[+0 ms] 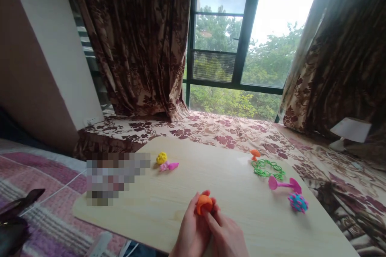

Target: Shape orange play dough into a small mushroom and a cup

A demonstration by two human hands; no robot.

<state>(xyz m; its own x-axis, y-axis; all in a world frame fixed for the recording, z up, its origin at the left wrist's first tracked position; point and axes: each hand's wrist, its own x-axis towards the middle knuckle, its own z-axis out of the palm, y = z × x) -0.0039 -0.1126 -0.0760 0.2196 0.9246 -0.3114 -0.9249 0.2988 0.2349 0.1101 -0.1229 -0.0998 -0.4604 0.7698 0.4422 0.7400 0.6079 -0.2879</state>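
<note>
Both my hands meet at the near edge of a light wooden table (193,176). My left hand (191,231) and my right hand (226,237) pinch a small orange rubbery toy (204,202) between their fingertips, holding it just above the tabletop. The fingers of both hands are closed round the toy. Further back on the left lie a yellow bumpy ball (161,157) and a small pink piece (169,166).
To the right on the table are a small orange suction piece (255,153), a green looped ring (267,168), a pink double-ended suction toy (285,184) and a blue-pink spiky ball (298,202). A white lamp (350,131) stands at far right. Curtains and window lie behind.
</note>
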